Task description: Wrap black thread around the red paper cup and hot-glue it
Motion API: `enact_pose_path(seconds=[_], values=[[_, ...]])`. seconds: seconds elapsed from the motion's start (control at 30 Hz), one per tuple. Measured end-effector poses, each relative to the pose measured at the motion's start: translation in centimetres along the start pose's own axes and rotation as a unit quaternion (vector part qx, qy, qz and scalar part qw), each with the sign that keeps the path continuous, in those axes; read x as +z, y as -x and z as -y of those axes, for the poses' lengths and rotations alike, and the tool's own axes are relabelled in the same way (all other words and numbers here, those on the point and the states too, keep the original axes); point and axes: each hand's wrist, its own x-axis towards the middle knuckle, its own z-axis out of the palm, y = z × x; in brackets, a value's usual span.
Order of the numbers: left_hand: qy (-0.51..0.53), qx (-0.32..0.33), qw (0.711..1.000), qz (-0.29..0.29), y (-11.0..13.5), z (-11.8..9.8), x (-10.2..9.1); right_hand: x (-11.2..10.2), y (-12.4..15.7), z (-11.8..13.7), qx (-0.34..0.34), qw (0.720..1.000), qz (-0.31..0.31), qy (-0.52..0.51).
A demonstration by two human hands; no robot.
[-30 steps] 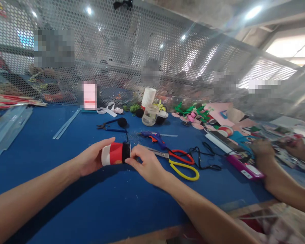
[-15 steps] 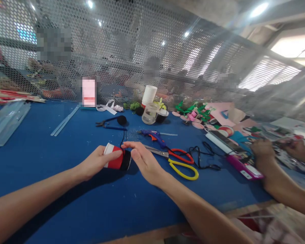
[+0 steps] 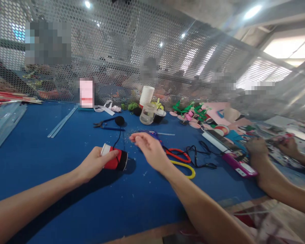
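My left hand [image 3: 93, 162] is wrapped round a small paper cup [image 3: 114, 163], white at the rim, red in the middle and black at the base. It lies tilted on its side, base to the right. A thin black cord [image 3: 119, 138] runs from the cup up to a black ball [image 3: 119, 121], which rests by blue-handled pliers [image 3: 113, 128]. Right of the cup, my right hand [image 3: 152, 150] hovers with fingers loosely bent and apart, nothing visible in it. It covers part of a blue glue gun [image 3: 154, 134] and the blades of scissors [image 3: 190, 173] with red and yellow handles.
Behind stand a clear plastic jar [image 3: 147, 115], stacked white paper cups [image 3: 147, 94] and a phone-like pink screen [image 3: 86, 92]. Pale strips [image 3: 7, 123] lie at left. A purple device [image 3: 240, 166] sits at right, beside a co-worker's arm [image 3: 274, 173]. A perforated screen [image 3: 112, 61] backs the table.
My right hand has drawn away from the cup and cord, up and to the right, now covering the scissor blades and part of the glue gun. My left hand keeps its hold.
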Motion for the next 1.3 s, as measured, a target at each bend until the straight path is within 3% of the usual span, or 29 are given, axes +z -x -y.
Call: enact_pose_path(seconds=[0.13, 0.17, 0.23, 0.37, 0.53, 0.73, 0.83, 0.93, 1.03, 1.3], values=[[-0.017, 0.006, 0.999, -0.030, -0.2, 0.0, -0.4, -4.4, -2.8, -1.6, 0.089, 0.975, -0.087, 0.182], [-0.024, 0.005, 0.999, -0.033, -0.3, 0.0, -0.4, -5.4, -3.2, -2.2, 0.116, 0.954, -0.095, 0.258], [-0.042, 0.001, 0.998, -0.041, -0.3, -0.1, -0.6, -6.5, -3.7, -3.5, 0.146, 0.939, -0.093, 0.297], [-0.091, 0.013, 0.995, -0.049, -0.3, -0.1, -0.6, -5.9, -3.6, -6.5, 0.202, 0.928, -0.032, 0.311], [-0.137, 0.018, 0.990, -0.035, -0.1, 0.0, -0.6, -4.3, -3.6, -8.1, 0.225, 0.930, -0.052, 0.286], [-0.137, 0.024, 0.990, -0.031, -0.5, 0.1, -0.8, -4.8, -2.8, -5.7, 0.197, 0.963, -0.070, 0.168], [-0.124, 0.017, 0.991, -0.036, -0.7, 0.4, -0.9, -4.6, -1.7, -3.4, 0.182, 0.983, -0.012, 0.024], [-0.110, 0.012, 0.993, -0.035, -0.9, 0.6, -1.0, -4.0, -0.6, -1.4, 0.187, 0.976, 0.057, -0.100], [-0.095, 0.008, 0.995, -0.037, -0.9, 0.8, -1.0, -3.5, 0.3, -0.3, 0.175, 0.976, 0.089, -0.099], [-0.082, -0.003, 0.996, -0.039, -1.0, 0.3, -1.0, -2.7, 1.9, 0.9, 0.174, 0.978, 0.113, 0.025]])
